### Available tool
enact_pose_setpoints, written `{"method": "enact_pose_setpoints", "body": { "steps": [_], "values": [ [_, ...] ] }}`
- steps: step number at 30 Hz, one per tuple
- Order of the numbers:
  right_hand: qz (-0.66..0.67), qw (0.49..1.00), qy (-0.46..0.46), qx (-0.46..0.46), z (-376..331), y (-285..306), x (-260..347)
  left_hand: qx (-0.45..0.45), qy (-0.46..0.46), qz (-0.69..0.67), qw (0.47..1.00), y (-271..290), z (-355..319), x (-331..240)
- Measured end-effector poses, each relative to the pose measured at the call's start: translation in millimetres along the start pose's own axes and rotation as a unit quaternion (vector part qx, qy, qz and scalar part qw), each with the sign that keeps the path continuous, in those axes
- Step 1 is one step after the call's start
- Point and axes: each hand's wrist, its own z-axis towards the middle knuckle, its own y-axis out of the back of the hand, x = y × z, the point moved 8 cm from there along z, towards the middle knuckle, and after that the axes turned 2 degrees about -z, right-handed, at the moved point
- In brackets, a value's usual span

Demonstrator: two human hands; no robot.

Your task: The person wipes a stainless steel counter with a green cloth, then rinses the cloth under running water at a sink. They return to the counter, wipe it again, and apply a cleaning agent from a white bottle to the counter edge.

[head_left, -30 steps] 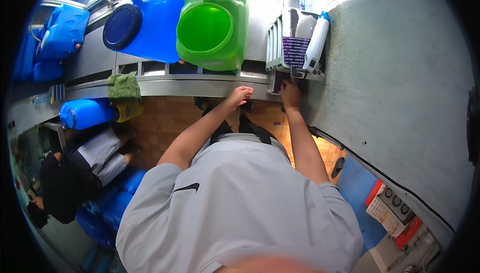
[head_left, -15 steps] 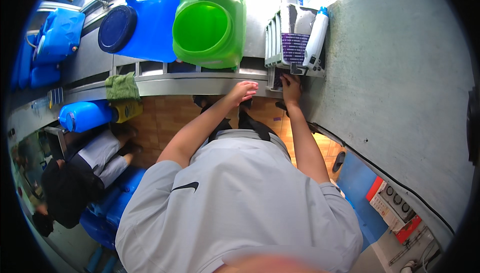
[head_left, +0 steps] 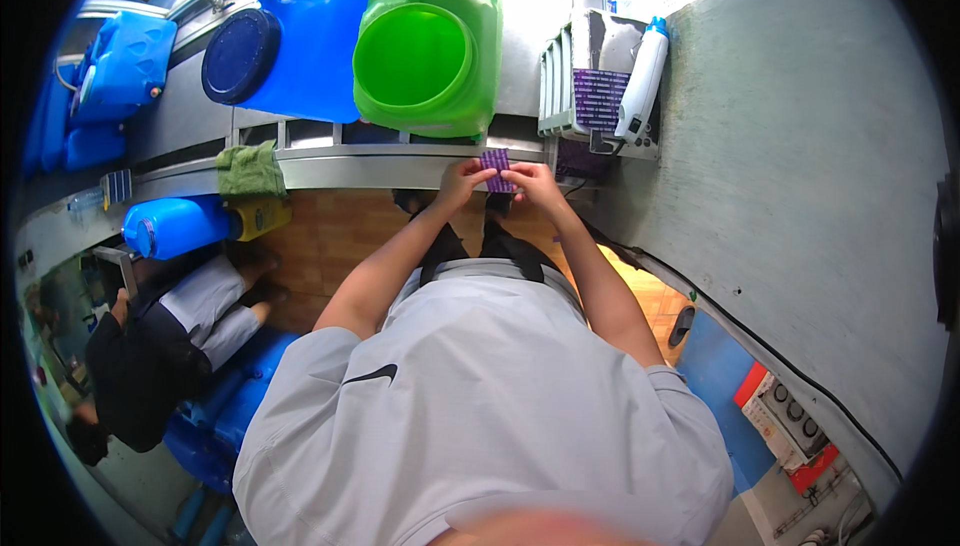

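Both my hands hold a small purple printed sheet (head_left: 495, 162), which has pale rows across it. It sits just in front of the metal counter edge. The fingers of my left hand (head_left: 460, 182) pinch its left side. My right hand (head_left: 538, 186) grips its lower right part with thumb and fingers. A stack of similar purple sheets (head_left: 601, 96) is on the front of the grey-white box-shaped machine (head_left: 558, 76), to the right of my hands. Against that machine leans a white device with a blue top (head_left: 642, 81).
On the counter stand an open-mouthed green jug (head_left: 475, 6) and a blue jug with a dark cap (head_left: 315, 56). A green cloth (head_left: 250, 168) drapes over the counter edge. At the left a person in black (head_left: 150, 376) sits. A grey wall (head_left: 800, 146) rises at the right.
My right hand has come left from beneath the machine with the purple sheet and met my left hand. The left hand has shifted slightly left and closed on the sheet.
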Motion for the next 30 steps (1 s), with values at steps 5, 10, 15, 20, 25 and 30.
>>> {"method": "enact_pose_setpoints", "body": {
  "steps": [5,10,15,20,25,30],
  "values": [
    [-0.083,0.989,0.053,-0.113,31,-1,-4,-0.096,-0.043,0.035,0.994,24,7,2],
    [-0.075,0.982,0.057,-0.161,50,11,-10,-0.059,0.099,-0.050,0.992,28,21,25],
    [-0.172,0.954,0.058,-0.239,56,25,-11,-0.015,0.156,-0.073,0.985,27,30,42],
    [-0.199,0.897,0.189,-0.348,49,16,17,-0.007,0.213,-0.197,0.957,14,34,63],
    [-0.267,0.889,0.203,-0.312,55,-20,28,-0.021,0.224,-0.343,0.912,23,40,79],
    [-0.380,0.847,0.247,-0.278,63,-48,31,0.040,0.237,-0.376,0.895,23,55,100]
  ]
}}
